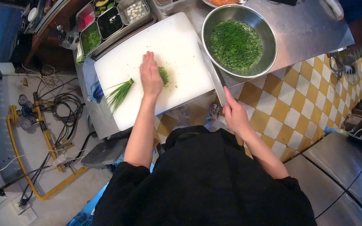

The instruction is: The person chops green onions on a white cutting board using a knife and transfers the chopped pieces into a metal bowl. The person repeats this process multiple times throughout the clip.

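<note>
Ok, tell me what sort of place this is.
Most likely a professional kitchen: there is a steel counter, a set of metal tubs holding separate ingredients, and a large bowl of chopped greens beside the white board.

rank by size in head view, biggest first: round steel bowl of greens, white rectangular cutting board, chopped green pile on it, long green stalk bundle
1. White rectangular cutting board
2. Round steel bowl of greens
3. Long green stalk bundle
4. Chopped green pile (visible part)
</note>
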A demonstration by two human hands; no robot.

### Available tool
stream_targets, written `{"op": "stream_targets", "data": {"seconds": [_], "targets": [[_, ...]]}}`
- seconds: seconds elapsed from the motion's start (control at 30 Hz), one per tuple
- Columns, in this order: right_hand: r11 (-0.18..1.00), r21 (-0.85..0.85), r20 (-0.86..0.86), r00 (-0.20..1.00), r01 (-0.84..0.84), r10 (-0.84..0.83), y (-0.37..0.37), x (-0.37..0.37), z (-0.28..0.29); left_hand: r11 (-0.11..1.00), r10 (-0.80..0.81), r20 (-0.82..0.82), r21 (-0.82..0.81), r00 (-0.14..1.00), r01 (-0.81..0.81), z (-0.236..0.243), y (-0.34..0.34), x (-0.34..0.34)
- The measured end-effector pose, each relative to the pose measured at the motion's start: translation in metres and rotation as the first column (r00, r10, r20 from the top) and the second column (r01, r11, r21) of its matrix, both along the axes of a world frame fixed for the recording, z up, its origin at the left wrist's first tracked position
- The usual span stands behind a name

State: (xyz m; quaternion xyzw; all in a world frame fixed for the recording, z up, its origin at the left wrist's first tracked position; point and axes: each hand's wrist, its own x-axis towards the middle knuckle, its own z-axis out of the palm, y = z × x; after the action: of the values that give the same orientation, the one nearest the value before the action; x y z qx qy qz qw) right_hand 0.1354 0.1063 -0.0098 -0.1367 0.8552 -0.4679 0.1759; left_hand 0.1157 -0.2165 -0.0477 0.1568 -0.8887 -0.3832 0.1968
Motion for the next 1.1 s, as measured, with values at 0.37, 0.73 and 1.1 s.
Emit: {"op": "stream_targets", "data": {"seconds": [0.37,0.73,1.1], "targets": [[0.991,-0.005,0.006,0.991,-0.135,0.135,-0.043,-0.001,-0.01,0.888,0.088,-0.265,0.458,0.96,0.045,0.009,0.011,0.004],[0.967,-0.009,-0.04,0.967,-0.254,0.253,-0.078,0.023,-0.005,0.744,0.315,-0.287,0.667,0.905,-0.048,-0.001,0.066,-0.012],[0.953,-0.095,-0.13,0.953,-0.287,0.274,-0.076,0.022,-0.008,0.654,0.408,-0.277,0.753,0.87,-0.067,0.01,0.08,-0.022]]}}
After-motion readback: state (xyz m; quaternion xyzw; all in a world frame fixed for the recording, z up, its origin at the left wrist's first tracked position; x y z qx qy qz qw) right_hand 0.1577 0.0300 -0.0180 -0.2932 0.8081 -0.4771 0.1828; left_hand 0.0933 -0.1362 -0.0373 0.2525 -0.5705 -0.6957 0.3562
